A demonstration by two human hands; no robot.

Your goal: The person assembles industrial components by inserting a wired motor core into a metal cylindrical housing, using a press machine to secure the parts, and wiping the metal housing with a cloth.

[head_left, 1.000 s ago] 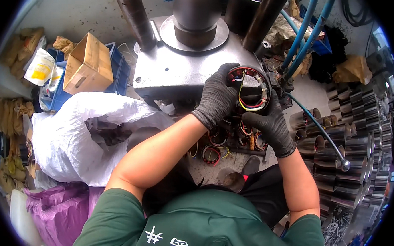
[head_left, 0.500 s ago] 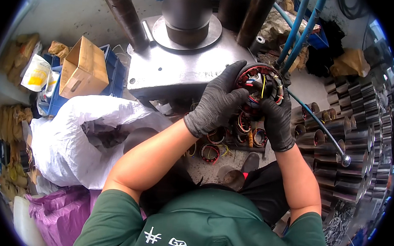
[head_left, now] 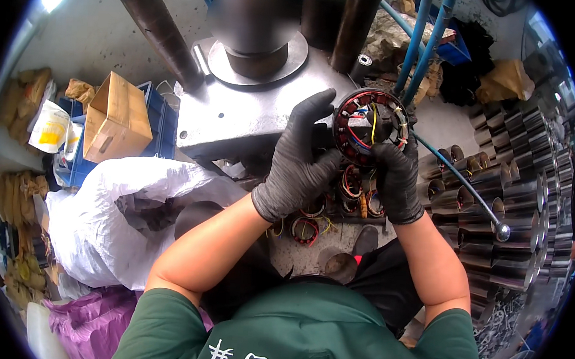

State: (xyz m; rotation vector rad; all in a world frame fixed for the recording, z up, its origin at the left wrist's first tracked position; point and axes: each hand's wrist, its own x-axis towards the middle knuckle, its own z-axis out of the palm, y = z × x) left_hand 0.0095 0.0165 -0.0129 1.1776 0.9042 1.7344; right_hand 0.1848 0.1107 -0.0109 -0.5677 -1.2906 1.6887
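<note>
A round motor stator (head_left: 370, 126) with red windings and yellow, blue and red wires is held up in front of a grey metal press plate (head_left: 239, 115). My left hand (head_left: 300, 159), in a black glove, grips its left rim with the fingers spread over the edge. On the lower right side of the stator my right hand (head_left: 397, 177), also in a black glove, holds it from below. Beneath both hands lie several more wound stators (head_left: 330, 204) in a pile.
A steel cylinder (head_left: 252, 18) and dark columns (head_left: 154, 26) rise from the press. Rows of shiny metal cans (head_left: 508, 191) fill the right side. A long lever with a ball end (head_left: 500, 231) crosses them. A white bag (head_left: 113, 216), a cardboard box (head_left: 112, 115) and blue crates (head_left: 160, 124) sit left.
Both hands have lifted the stator up and a little to the right, and turned its wired face toward me.
</note>
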